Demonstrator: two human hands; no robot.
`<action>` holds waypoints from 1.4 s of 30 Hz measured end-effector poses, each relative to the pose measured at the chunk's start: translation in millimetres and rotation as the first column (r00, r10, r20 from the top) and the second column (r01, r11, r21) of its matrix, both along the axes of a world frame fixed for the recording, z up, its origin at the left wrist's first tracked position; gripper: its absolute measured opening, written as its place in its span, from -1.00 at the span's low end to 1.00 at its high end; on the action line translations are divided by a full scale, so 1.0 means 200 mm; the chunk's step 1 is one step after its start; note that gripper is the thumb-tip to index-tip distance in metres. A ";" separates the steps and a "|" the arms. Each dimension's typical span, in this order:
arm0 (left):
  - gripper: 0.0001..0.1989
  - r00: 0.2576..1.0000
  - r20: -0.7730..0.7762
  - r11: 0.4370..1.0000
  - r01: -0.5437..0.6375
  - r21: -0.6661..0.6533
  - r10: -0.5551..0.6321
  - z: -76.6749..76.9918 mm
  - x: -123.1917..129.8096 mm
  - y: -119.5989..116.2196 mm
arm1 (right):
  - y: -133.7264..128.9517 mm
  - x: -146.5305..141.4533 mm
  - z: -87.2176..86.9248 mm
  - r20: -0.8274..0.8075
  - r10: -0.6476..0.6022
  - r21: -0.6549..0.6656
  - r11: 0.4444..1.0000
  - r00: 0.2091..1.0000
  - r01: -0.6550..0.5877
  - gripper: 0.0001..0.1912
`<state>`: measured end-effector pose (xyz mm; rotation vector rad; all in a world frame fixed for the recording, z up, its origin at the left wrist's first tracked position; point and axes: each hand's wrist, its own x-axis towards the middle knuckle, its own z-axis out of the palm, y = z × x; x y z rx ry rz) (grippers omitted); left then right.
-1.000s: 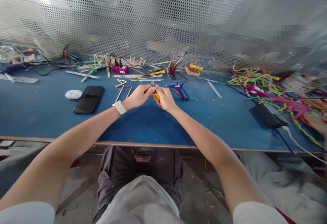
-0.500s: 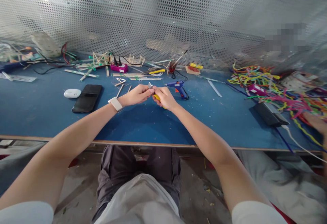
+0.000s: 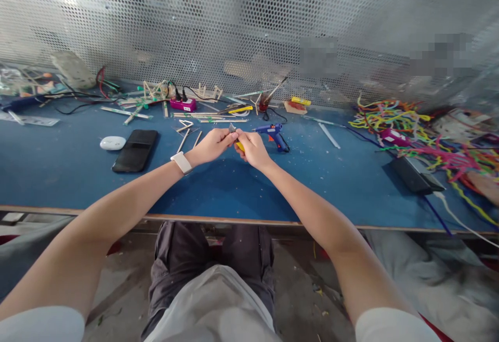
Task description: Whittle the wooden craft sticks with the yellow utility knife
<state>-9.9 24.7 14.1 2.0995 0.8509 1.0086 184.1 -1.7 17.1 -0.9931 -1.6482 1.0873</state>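
My right hand (image 3: 252, 148) is wrapped round a yellow utility knife (image 3: 240, 146), whose grey blade points up and away from me. Fingers of my left hand (image 3: 213, 144) are pinched close against the blade and the right fingertips; what they hold, if anything, is hidden. Both hands meet above the blue table. Just right of them lies a blue glue gun (image 3: 274, 134). Loose thin sticks (image 3: 183, 141) lie behind and left of my left hand.
A black phone (image 3: 135, 150) and a white mouse (image 3: 113, 143) lie to the left. Behind are a purple power strip (image 3: 183, 104), another yellow cutter (image 3: 240, 109) and stick frames. Colourful pipe cleaners (image 3: 393, 116), a black power adapter (image 3: 415, 175) and another person's hand (image 3: 483, 186) are at right.
My left hand has shifted slightly right, closer against the right hand. The knife blade is tilted a little differently and less of the yellow handle shows.
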 end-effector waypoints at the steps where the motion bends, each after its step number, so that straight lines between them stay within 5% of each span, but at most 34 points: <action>1: -0.39 1.000 -0.001 1.000 -0.009 0.004 0.009 0.00 0.00 0.00 | 0.00 0.00 0.00 -0.002 0.001 -0.002 1.000 1.000 -0.001 -0.21; 12: -0.31 0.995 0.100 1.000 0.006 -0.017 -0.004 -0.01 0.04 -0.01 | -0.01 -0.01 -0.02 0.006 -0.060 0.074 0.996 0.998 0.059 -0.14; 21: -0.27 0.977 0.210 0.998 0.035 -0.045 -0.025 -0.01 0.06 -0.03 | -0.01 -0.03 -0.04 -0.088 -0.035 -0.005 0.999 0.996 0.035 -0.16; 25: -0.28 0.993 0.113 0.999 0.027 0.018 -0.029 -0.01 0.04 -0.02 | 0.00 -0.02 -0.04 -0.061 -0.022 0.039 0.999 0.998 0.024 -0.13; 31: -0.59 0.984 -0.096 0.972 -0.133 0.192 0.153 -0.01 0.02 -0.05 | 0.01 0.03 -0.02 0.065 -0.010 0.150 0.989 0.998 0.000 -0.11; 42: -0.65 0.962 -0.130 0.935 -0.192 0.297 0.239 -0.04 0.02 -0.04 | 0.03 0.03 -0.02 0.068 0.002 0.158 0.987 0.998 -0.012 -0.09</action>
